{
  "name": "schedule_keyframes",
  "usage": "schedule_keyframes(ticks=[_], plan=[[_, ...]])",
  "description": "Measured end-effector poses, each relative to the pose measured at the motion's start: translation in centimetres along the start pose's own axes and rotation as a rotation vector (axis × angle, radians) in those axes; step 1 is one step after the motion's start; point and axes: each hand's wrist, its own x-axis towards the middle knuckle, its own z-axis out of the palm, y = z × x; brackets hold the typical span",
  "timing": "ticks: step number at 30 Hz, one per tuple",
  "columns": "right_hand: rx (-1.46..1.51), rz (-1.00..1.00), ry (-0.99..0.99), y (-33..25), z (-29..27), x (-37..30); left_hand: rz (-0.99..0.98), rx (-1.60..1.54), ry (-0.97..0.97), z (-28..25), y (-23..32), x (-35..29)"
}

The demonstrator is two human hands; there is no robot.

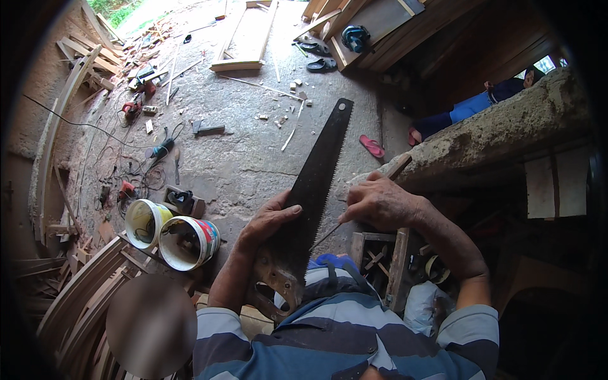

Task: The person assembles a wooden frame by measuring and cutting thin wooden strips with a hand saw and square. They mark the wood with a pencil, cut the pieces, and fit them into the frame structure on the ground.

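A handsaw (318, 168) with a dark, tapering blade stands tilted before my chest, its toothed edge to the right. Its worn wooden handle (278, 283) is down against my striped shirt. My left hand (273, 218) grips the blade low down, the thumb lying on its face. In my closed right hand (380, 201) is a slim file (328, 235). Its wooden handle end juts out past the knuckles, and its thin metal end reaches the teeth near the saw's handle. Whether the file touches the teeth I cannot tell.
Two buckets (196, 244) stand at left, near corded power tools (163, 149) and cables. A hammer-like tool (208, 128), wood scraps and a wooden frame (237, 65) lie on the floor ahead. At right are a pink sandal (372, 146), a rough ledge (487, 126) and a person in blue.
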Motion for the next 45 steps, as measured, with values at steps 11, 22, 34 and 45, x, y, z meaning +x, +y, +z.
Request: schedule_keyframes(ticks=[11,22,34,45], plan=[[0.037,0.061,-0.036,-1.5,2.7,-0.2,-0.041,0.063,0.055,-1.0,-0.5,1.0],[0.735,0.46,0.756,-2.7,17.2,-9.8,0.051,0.363,0.482,-15.3,-3.5,-0.1],[1.652,1.554,1.913,5.7,39.2,-23.0,-0.091,0.203,0.7,-12.3,-12.9,2.1],[1.482,1.238,2.26,20.3,44.3,-33.9,-0.174,0.203,0.81,-5.3,-17.2,0.4]])
